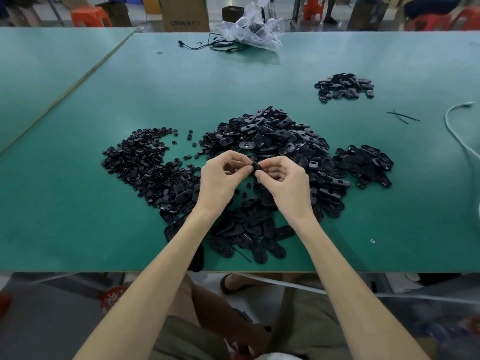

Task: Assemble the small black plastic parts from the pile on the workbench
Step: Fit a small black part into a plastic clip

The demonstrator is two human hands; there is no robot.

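We are looking at a factory assembly workshop. A long workbench (78,216) covered in green matting fills our view, butted against a second green table (39,74) at the left. Heaps of identical black plastic parts lie on it: oval shells (272,136) in the middle, small round pieces (140,162) to their left, and a smaller heap (344,85) farther right. At the far edge lies a crumpled clear bag (252,29) beside thin black cables (215,45). Beyond it stand a cardboard carton (185,14) and red plastic stools (89,16) on a bare floor.

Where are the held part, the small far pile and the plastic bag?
held part (255,168): head view, its visible black edge.
small far pile (344,87): head view, middle of the heap.
plastic bag (253,32): head view, crumpled middle.
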